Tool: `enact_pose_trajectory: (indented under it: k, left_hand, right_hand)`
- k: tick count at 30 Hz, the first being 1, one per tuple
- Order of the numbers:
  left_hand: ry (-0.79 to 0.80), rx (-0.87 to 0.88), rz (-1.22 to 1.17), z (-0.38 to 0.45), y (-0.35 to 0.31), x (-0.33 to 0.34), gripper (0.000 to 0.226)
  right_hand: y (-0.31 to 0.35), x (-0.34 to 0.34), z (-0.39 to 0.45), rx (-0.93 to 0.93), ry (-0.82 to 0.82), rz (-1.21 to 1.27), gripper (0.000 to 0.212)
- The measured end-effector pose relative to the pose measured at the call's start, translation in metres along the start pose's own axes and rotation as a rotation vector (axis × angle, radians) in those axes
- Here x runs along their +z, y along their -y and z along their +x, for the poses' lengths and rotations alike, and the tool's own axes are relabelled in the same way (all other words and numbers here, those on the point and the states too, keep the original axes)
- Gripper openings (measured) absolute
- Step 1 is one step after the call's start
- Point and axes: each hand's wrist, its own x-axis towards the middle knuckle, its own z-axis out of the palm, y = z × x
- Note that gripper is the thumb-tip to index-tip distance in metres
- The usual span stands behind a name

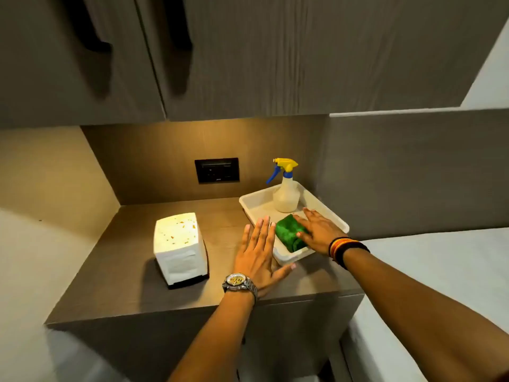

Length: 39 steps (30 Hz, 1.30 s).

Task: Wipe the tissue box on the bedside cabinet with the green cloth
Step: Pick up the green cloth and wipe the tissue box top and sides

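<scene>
Brown wooden bedside cabinet carries the speckled white upright tissue box left of the shallow white plastic tray; inside it, the right hand lies spread on the folded green cloth, not yet clamped; the left hand hovers flat, nearer the box.

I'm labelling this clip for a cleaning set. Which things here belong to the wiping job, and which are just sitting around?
Part of the job:
- tissue box
- green cloth, under the right hand
- bedside cabinet

Just there:
- spray bottle
- white tray holding cloth and bottle
- wall socket
- left hand, flat and empty
</scene>
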Motion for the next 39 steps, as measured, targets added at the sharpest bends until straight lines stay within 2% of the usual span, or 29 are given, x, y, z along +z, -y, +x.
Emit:
enact_pose_trajectory:
  k: [4,7,10,12,14,18,21,25,29,32,36,39]
  left_hand:
    - [0.096,-0.141,-0.054,0.013,0.003,0.030,0.118]
    - [0.150,-0.146,-0.059,0.024,0.009,0.040,0.119]
    - [0.205,-0.121,-0.038,0.031,0.017,0.040,0.118]
    - [0.223,-0.110,-0.030,0.032,0.018,0.039,0.118]
    - [0.240,-0.103,-0.036,0.032,0.019,0.035,0.119]
    - [0.207,-0.057,-0.023,0.028,0.023,0.013,0.125]
    - [0.127,-0.042,-0.003,0.020,0.038,-0.020,0.126]
    - [0.008,-0.066,0.038,-0.009,0.071,-0.065,0.124]
    - [-0.145,-0.120,0.071,-0.047,0.111,-0.097,0.122]
    - [-0.210,-0.246,0.006,-0.077,0.145,-0.103,0.129]
    - [-0.104,-0.384,-0.122,-0.108,0.191,-0.088,0.139]
    - [-0.032,-0.393,-0.208,-0.112,0.205,-0.076,0.144]
  right_hand:
    - [-0.003,0.012,0.034,-0.059,0.167,0.017,0.070]
    - [-0.006,0.027,0.051,-0.068,0.285,0.039,0.084]
    - [-0.005,0.035,0.058,-0.036,0.312,0.105,0.095]
    - [-0.004,0.035,0.059,-0.023,0.310,0.120,0.093]
    - [0.000,0.033,0.056,-0.025,0.271,0.132,0.083]
    - [0.010,0.027,0.046,0.053,0.046,0.319,0.055]
    - [0.030,0.012,0.039,0.095,-0.137,0.396,0.053]
    - [0.086,-0.009,0.028,-0.030,-0.289,0.471,0.057]
    - [0.167,-0.022,0.019,-0.168,-0.329,0.470,0.061]
    - [0.224,-0.023,0.010,-0.269,-0.319,0.426,0.063]
    - [0.274,-0.008,-0.010,-0.330,-0.266,0.282,0.066]
    - [0.291,0.010,-0.025,-0.317,-0.223,0.188,0.066]
